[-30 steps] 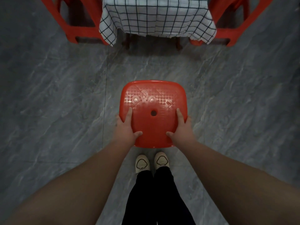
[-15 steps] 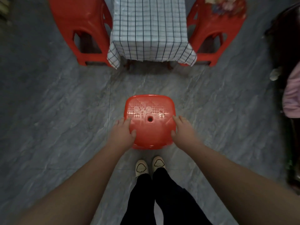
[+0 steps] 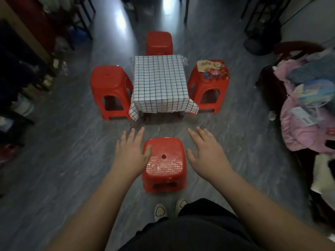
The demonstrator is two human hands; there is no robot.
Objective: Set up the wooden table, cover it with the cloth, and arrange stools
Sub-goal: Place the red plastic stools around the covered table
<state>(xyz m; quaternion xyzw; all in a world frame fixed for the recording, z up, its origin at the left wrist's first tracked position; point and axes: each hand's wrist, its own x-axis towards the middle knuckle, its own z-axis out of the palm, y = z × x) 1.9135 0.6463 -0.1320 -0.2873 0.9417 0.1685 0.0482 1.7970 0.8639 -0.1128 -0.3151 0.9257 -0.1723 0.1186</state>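
Stool [image 3: 164,165] stands between our two hands, close to both. Our left hand [image 3: 130,153] and right hand [image 3: 206,154] flat, fingers straight and spread, gripping nothing; left thumb overlaps stool edge, contact we cannot tell. Cloth-covered table [image 3: 159,84] farther ahead, beyond both hands.

The person is holding the left hand [image 3: 131,153] and the right hand [image 3: 206,151] out flat, fingers spread, gripping nothing. Between the two hands the near stool [image 3: 165,160] is standing on the grey floor [image 3: 72,151], with the left thumb overlapping its seat edge. Beyond the fingertips a checked cloth [image 3: 159,84] is draping the table [image 3: 179,115]. The left stool [image 3: 108,84] is standing ahead of the left hand, the right stool [image 3: 210,77] ahead of the right, and the far stool [image 3: 159,42] behind the table.
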